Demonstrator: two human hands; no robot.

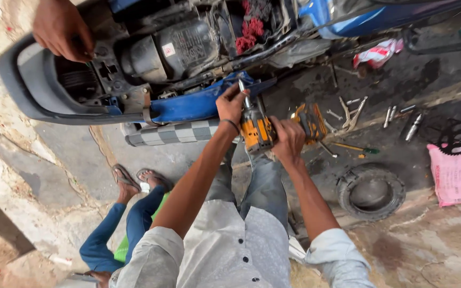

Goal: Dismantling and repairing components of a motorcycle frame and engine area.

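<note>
**Power driver held at an opened scooter on an oily workshop floor**

The stained concrete floor (401, 250) is strewn with tools. The left hand (231, 104) pinches the bit end of the orange power driver (255, 130); the right hand (289, 140) is wrapped around its body. It looks heavy and rigid, best gripped by the handle. Beyond it stands the blue scooter (188, 104), where another person's hand (62, 29) rests at far left. A small tyre (371, 191) lies to the right.

Oily concrete floor (433, 250): tyre (371, 191), pink sack (459, 173), sprocket (459, 135), scattered spanners (350, 112).
</note>
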